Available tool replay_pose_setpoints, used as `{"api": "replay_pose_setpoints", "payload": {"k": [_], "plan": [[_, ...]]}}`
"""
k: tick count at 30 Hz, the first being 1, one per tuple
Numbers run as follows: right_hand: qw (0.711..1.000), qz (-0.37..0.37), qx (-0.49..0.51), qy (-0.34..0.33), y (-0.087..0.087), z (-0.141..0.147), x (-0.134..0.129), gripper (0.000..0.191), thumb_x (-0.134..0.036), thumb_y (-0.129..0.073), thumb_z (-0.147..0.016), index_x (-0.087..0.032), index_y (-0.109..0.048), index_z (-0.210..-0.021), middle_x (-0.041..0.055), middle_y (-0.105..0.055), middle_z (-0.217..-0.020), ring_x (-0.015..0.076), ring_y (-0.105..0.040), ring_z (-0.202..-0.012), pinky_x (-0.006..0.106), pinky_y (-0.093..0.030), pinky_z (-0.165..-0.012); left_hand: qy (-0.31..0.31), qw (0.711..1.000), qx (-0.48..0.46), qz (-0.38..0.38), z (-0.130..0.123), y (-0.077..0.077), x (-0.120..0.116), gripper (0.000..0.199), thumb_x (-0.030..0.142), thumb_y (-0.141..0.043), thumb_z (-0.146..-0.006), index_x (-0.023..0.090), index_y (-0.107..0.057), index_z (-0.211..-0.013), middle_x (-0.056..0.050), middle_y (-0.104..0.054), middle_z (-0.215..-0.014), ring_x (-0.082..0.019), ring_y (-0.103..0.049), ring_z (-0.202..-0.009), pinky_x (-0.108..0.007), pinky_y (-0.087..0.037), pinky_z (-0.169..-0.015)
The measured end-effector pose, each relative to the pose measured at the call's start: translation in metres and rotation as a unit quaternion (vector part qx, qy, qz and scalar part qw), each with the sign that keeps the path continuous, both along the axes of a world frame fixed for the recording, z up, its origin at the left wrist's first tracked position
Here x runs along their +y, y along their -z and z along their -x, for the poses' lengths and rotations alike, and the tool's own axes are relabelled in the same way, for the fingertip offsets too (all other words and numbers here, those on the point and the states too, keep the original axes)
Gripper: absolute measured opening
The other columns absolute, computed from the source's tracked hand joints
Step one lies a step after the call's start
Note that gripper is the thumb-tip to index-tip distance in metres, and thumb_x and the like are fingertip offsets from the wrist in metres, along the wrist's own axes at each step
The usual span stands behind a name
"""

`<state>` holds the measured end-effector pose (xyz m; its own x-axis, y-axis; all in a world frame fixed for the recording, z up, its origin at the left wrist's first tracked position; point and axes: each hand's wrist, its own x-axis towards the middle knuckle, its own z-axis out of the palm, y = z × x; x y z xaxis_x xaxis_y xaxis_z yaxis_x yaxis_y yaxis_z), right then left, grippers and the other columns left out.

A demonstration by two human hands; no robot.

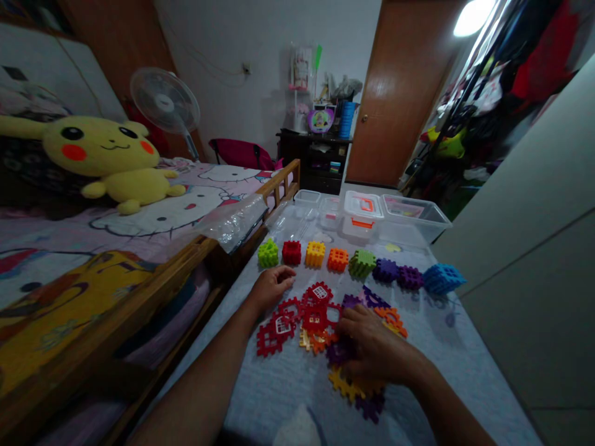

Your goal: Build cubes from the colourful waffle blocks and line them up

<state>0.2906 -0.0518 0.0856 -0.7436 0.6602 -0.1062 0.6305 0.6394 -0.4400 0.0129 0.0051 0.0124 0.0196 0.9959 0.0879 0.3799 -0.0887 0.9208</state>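
Observation:
My left hand [273,286] rests on the table with its fingers loosely bent and slightly apart, holding nothing, just in front of a dark red block stack [292,253]. Flat red notched building pieces [316,313], some with window grids, lie spread between my hands. Over a mixed pile, my right hand [372,341] has its fingers curled down; whatever is at the fingertips is hidden. Around it lie purple pieces [370,406], yellow pieces [344,385] and orange pieces [393,319], partly covered by the hand.
Behind the hands runs a row of stacks, from a lime green stack [268,254] to a blue stack [443,279]. Clear plastic boxes [411,209] and a lidded box [361,214] stand at the far end. A wooden bed rail [195,251] borders the left, a pale cabinet [525,248] the right.

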Motion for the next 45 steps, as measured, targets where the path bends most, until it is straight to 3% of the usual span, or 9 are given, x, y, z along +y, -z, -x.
{"api": "replay_pose_setpoints", "payload": {"k": [4, 6, 12, 15, 18, 23, 29, 36, 45], "plan": [[0.997, 0.05, 0.05, 0.023, -0.009, -0.005, 0.006, 0.012, -0.022, -0.065, -0.077, -0.021, -0.065, -0.089, 0.0035, -0.065, -0.091, 0.0202, -0.057, -0.088, 0.031, -0.043, -0.078, 0.001, 1.0, 0.0, 0.007, -0.001, -0.002, -0.001, 0.024, 0.033, -0.062, -0.073, 0.015, -0.066, -0.088, -0.001, -0.062, -0.074, -0.015, -0.057, -0.07, -0.026, -0.045, -0.065], [0.991, 0.085, 0.081, 0.057, -0.007, -0.011, 0.012, 0.011, -0.018, -0.058, -0.08, -0.021, -0.065, -0.088, 0.0021, -0.067, -0.087, 0.0172, -0.059, -0.08, 0.028, -0.044, -0.072, -0.002, 1.0, -0.001, 0.009, -0.001, -0.003, -0.001, 0.023, 0.033, -0.062, -0.073, 0.016, -0.066, -0.088, -0.001, -0.063, -0.074, -0.016, -0.057, -0.07, -0.026, -0.045, -0.065], [0.957, 0.122, 0.182, 0.191, 0.023, -0.028, 0.036, 0.014, -0.02, -0.053, -0.081, -0.021, -0.06, -0.093, -0.0022, -0.063, -0.072, 0.0138, -0.058, -0.065, 0.025, -0.045, -0.059, 0.001, 1.0, 0.0, 0.009, -0.002, -0.006, -0.001, 0.023, 0.033, -0.062, -0.072, 0.016, -0.067, -0.088, -0.002, -0.065, -0.075, -0.017, -0.058, -0.071, -0.027, -0.046, -0.067], [0.961, 0.069, 0.154, 0.221, 0.031, -0.031, 0.042, 0.011, -0.021, -0.054, -0.08, -0.02, -0.061, -0.088, -0.0003, -0.062, -0.077, 0.0151, -0.058, -0.069, 0.027, -0.046, -0.063, -0.003, 1.0, 0.002, 0.012, -0.001, -0.007, -0.001, 0.024, 0.033, -0.062, -0.072, 0.016, -0.068, -0.088, -0.002, -0.065, -0.074, -0.017, -0.059, -0.071, -0.027, -0.046, -0.066], [0.969, -0.019, 0.104, 0.223, 0.029, -0.031, 0.042, 0.013, -0.022, -0.057, -0.078, -0.019, -0.062, -0.09, 0.0042, -0.059, -0.091, 0.0183, -0.057, -0.082, 0.031, -0.046, -0.074, -0.001, 1.0, 0.003, 0.012, 0.0, -0.007, -0.001, 0.024, 0.033, -0.063, -0.071, 0.016, -0.068, -0.088, -0.002, -0.066, -0.075, -0.017, -0.06, -0.071, -0.028, -0.047, -0.067], [0.982, -0.037, 0.06, 0.178, 0.023, -0.032, 0.034, 0.038, -0.031, -0.071, -0.071, -0.019, -0.058, -0.104, 0.0072, -0.054, -0.102, 0.0234, -0.052, -0.097, 0.036, -0.044, -0.086, 0.0, 1.0, 0.002, 0.014, 0.0, -0.006, -0.001, 0.025, 0.034, -0.062, -0.071, 0.016, -0.067, -0.088, -0.003, -0.068, -0.079, -0.018, -0.06, -0.073, -0.029, -0.048, -0.068], [0.986, -0.054, 0.022, 0.159, 0.024, -0.028, 0.03, 0.032, -0.027, -0.071, -0.067, -0.018, -0.06, -0.096, 0.0061, -0.054, -0.094, 0.0234, -0.051, -0.09, 0.036, -0.044, -0.081, -0.007, 1.0, -0.001, 0.019, -0.001, -0.009, -0.001, 0.025, 0.035, -0.064, -0.069, 0.017, -0.068, -0.086, -0.004, -0.069, -0.079, -0.019, -0.062, -0.076, -0.03, -0.049, -0.07], [0.969, -0.106, 0.056, 0.214, 0.035, -0.032, 0.043, 0.045, -0.037, -0.067, -0.075, -0.016, -0.06, -0.114, 0.0099, -0.057, -0.103, 0.026, -0.052, -0.098, 0.039, -0.042, -0.087, -0.011, 1.0, 0.004, 0.017, -0.003, -0.014, -0.003, 0.024, 0.034, -0.064, -0.068, 0.017, -0.069, -0.085, -0.003, -0.068, -0.076, -0.019, -0.061, -0.073, -0.03, -0.048, -0.07], [0.973, -0.095, -0.005, 0.209, 0.037, -0.022, 0.042, 0.039, -0.04, -0.068, -0.074, -0.018, -0.066, -0.105, 0.0086, -0.058, -0.097, 0.0258, -0.049, -0.093, 0.037, -0.038, -0.083, 0.002, 1.0, 0.009, 0.012, -0.002, -0.009, -0.002, 0.024, 0.034, -0.062, -0.071, 0.017, -0.067, -0.087, -0.002, -0.066, -0.075, -0.018, -0.06, -0.071, -0.028, -0.047, -0.066]]}}
